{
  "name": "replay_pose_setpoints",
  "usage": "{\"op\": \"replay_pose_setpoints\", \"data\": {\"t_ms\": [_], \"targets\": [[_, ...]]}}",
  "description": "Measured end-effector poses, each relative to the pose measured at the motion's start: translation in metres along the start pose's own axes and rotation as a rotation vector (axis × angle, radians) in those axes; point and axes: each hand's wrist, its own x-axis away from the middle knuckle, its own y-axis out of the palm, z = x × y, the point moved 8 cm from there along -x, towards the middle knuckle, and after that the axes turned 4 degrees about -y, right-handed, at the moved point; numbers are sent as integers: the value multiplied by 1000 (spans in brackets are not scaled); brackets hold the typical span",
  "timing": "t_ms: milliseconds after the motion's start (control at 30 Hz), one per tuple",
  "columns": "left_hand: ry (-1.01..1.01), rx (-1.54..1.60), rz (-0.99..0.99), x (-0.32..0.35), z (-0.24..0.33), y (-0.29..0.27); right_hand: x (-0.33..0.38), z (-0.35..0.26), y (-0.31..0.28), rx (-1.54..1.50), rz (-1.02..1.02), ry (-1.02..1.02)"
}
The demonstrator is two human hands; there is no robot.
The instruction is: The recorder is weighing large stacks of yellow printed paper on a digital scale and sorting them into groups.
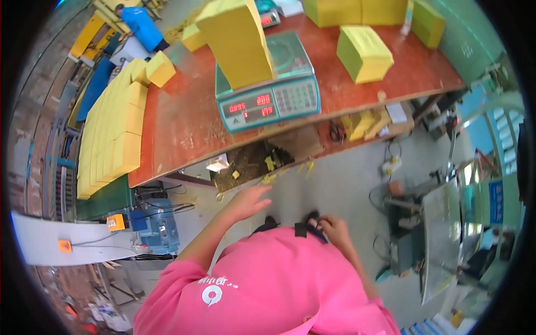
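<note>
My left hand (247, 202) hangs in the air in front of the red table's near edge, fingers stretched out and holding nothing. Close to my waist, my right hand (333, 228) has its fingers bent together; whether anything small is between them I cannot make out. Beyond both hands a teal digital scale (267, 106) with a lit red display stands on the red table (184, 123). A tall block of yellow paper sheets (234, 42) rests upright on its plate, touched by neither hand. Another yellow paper block (364, 54) sits to the right of the scale.
Long rows of yellow paper blocks (114, 131) line the left on a green surface. More yellow blocks (360, 11) and a clear bottle (407, 22) stand at the back. A lower shelf (251, 167) holds scraps. A blue motor (162, 223) is left; a person in blue (142, 28) works far left.
</note>
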Motion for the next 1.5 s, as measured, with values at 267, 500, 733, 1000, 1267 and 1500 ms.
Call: {"op": "replay_pose_setpoints", "data": {"t_ms": [267,500,733,1000,1267,1500], "targets": [[-150,1310,465,-37,-59,-198,-88,-104,-52,-216,-125,-168],[-125,1332,477,-141,-51,-372,-182,-329,-90,-287,-33,-575],[-193,1321,174,-248,-67,-392,-336,-422,-64,-399,59,-673],[-309,1286,-11,-270,-58,-365,-423,-439,-50,-469,143,-698],[-259,1193,-149,-230,2,-329,-317,-394,-80,-313,373,-713],[-285,1215,-221,-243,-8,-329,-235,-286,-56,-562,-90,-198]]}}
